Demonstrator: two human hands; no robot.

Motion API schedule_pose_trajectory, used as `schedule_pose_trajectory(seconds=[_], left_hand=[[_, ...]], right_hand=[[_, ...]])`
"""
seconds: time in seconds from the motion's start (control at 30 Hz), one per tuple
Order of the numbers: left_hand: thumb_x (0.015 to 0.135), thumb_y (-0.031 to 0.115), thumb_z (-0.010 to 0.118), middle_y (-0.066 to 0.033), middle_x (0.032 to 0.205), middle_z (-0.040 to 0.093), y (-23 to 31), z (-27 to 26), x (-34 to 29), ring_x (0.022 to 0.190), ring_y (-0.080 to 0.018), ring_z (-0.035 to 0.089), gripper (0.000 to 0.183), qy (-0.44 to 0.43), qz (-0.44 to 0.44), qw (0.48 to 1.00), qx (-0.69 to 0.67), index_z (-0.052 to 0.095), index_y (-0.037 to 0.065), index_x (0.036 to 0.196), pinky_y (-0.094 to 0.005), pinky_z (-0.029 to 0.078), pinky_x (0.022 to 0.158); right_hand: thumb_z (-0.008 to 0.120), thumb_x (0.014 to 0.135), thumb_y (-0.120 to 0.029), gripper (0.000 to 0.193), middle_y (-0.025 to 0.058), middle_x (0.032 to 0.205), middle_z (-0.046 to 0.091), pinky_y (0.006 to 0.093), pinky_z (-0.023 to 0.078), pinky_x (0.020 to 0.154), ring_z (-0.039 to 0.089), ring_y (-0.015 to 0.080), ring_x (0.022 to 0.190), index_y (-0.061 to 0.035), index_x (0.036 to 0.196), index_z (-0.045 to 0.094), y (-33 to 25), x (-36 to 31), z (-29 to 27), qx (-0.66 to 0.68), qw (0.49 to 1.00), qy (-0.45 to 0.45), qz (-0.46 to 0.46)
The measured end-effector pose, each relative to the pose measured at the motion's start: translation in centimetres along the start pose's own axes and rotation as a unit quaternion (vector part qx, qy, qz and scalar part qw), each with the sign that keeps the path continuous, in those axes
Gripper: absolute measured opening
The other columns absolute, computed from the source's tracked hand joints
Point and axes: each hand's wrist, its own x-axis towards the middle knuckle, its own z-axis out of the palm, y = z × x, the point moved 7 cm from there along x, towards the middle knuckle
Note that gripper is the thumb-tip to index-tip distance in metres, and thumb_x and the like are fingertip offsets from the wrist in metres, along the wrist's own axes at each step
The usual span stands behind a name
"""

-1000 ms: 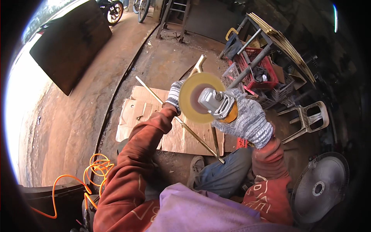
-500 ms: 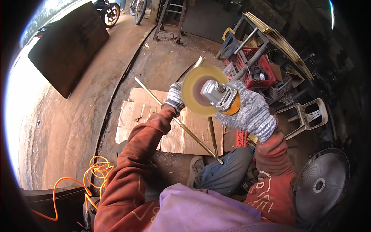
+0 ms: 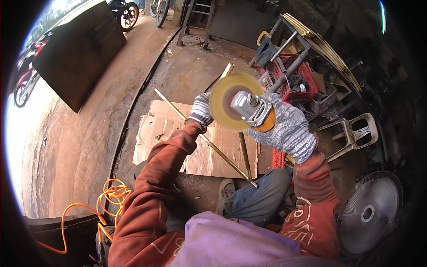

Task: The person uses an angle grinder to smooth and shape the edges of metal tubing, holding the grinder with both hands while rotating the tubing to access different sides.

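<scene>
My right hand [image 3: 287,129], in a grey knitted glove, grips an angle grinder [image 3: 250,107] with a silver head and a yellow-orange body. Its large yellowish disc [image 3: 222,91] looks smeared, as if spinning, and faces up toward me. My left hand [image 3: 201,109], gloved too, reaches behind the disc, which hides its fingers. Beneath lie brass-coloured metal tubes. One long tube [image 3: 218,152] slants under my left wrist down to my thigh. Another tube [image 3: 244,155] runs up behind the disc, and a tube end [image 3: 227,70] shows above it. Where the disc meets the metal is hidden.
Flattened cardboard [image 3: 155,129] covers the floor below. Red crates [image 3: 302,91] and a rack with metal tubes [image 3: 318,38] stand at the far right. Nearer are a plastic stool [image 3: 353,135] and a fan [image 3: 367,213]. An orange hose [image 3: 66,222] coils at left, near a dark panel [image 3: 80,58].
The disc and my hands have shifted very slightly. A red motorbike has come into sight outside at the far left, beside the dark panel.
</scene>
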Motion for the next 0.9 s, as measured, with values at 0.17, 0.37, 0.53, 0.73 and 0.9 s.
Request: schedule_pose_trajectory(seconds=[0.17,0.37,0.53,0.73,0.9], left_hand=[[0.088,0.024,0.064,-0.0187,0.083,0.072,0.1,-0.5,-0.2,0.078,-0.0363,0.072,0.020,-0.005,0.003,1.000,0.008,0.073,0.007,0.086,-0.0434,0.055,0.064],[0.088,0.024,0.064,-0.0184,0.083,0.072,-1.3,0.4,-0.6,0.078,-0.0360,0.072,0.019,0.111,0.032,0.990,-0.078,0.074,0.008,0.086,-0.0430,0.055,0.065],[0.089,0.022,0.063,-0.0188,0.085,0.072,0.7,-1.3,-0.7,0.080,-0.0360,0.072,0.018,0.052,0.029,0.998,0.016,0.074,0.009,0.086,-0.0433,0.055,0.066],[0.088,0.022,0.063,-0.0178,0.083,0.072,-1.7,0.8,-0.5,0.080,-0.0356,0.071,0.018,0.111,0.029,0.989,-0.091,0.074,0.009,0.083,-0.0425,0.055,0.065],[0.088,0.023,0.064,-0.0175,0.084,0.073,-0.1,-0.2,-0.7,0.080,-0.0350,0.072,0.018,0.118,0.054,0.988,-0.078,0.074,0.009,0.083,-0.0428,0.054,0.065]], right_hand=[[0.088,0.071,-0.050,0.085,0.0153,0.108,0.071,0.0423,0.059,0.082,0.072,0.0363,0.094,-0.0075,0.135,0.052,-0.6,0.2,-0.3,-0.033,0.999,0.027,-0.022],[0.085,0.072,-0.055,0.078,0.0151,0.116,0.065,0.0462,0.055,0.091,0.066,0.0383,0.107,-0.0112,0.128,0.052,-0.4,0.7,-0.4,0.030,0.999,0.001,0.011],[0.085,0.072,-0.053,0.077,0.0146,0.117,0.063,0.0457,0.055,0.092,0.065,0.0366,0.109,-0.0114,0.128,0.052,0.4,0.3,1.1,0.038,0.997,-0.047,0.056],[0.087,0.071,-0.051,0.077,0.0150,0.119,0.064,0.0448,0.055,0.092,0.066,0.0350,0.107,-0.0112,0.128,0.053,-0.5,0.8,-0.4,0.058,0.998,0.005,0.024],[0.087,0.070,-0.052,0.079,0.0148,0.119,0.064,0.0453,0.055,0.092,0.066,0.0358,0.106,-0.0111,0.128,0.054,0.1,0.2,0.0,0.059,0.998,0.019,0.023]])
